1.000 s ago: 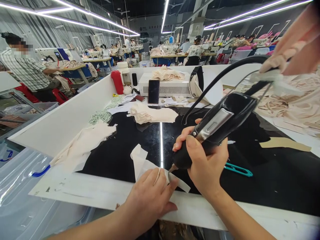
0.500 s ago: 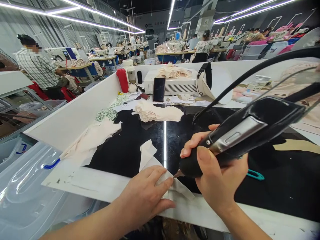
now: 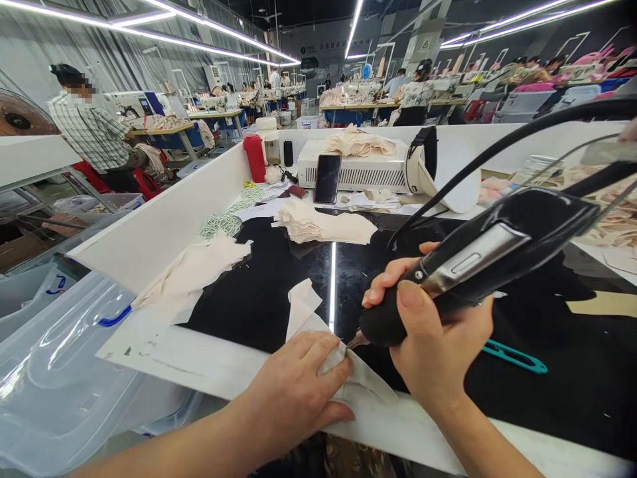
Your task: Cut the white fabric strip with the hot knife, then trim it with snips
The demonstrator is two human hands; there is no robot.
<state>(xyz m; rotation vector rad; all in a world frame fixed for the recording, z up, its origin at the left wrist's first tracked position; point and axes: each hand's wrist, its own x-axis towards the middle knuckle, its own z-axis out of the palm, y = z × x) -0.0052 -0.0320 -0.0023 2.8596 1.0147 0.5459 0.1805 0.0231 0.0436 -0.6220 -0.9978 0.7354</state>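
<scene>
My left hand [image 3: 303,382] lies on a cream fabric piece [image 3: 301,309] at the table's front edge. Its fingers are stretched over the cloth, with the thumb apart. In my right hand [image 3: 438,332] is a black corded hand tool [image 3: 478,265] with a silver lever plate, held at a slant. The tool's narrow metal tip [image 3: 357,340] meets the fabric just beyond my left fingertips; whether it touches or sits slightly above, I cannot tell. A teal slotted strip [image 3: 517,357] rests on the black tabletop right of my right hand.
A stack of cream fabric pieces [image 3: 323,224] lies farther back, and more pieces [image 3: 199,269] spread at left. Behind stand a phone [image 3: 327,178], a white vented box [image 3: 365,166] and a red cup [image 3: 254,158]. The black cable [image 3: 478,149] arches at right. A clear plastic bin [image 3: 64,372] stands lower left.
The whole view has shifted slightly, so the table and background sit farther right. My left hand and the tool's tip stay at nearly the same place on the fabric.
</scene>
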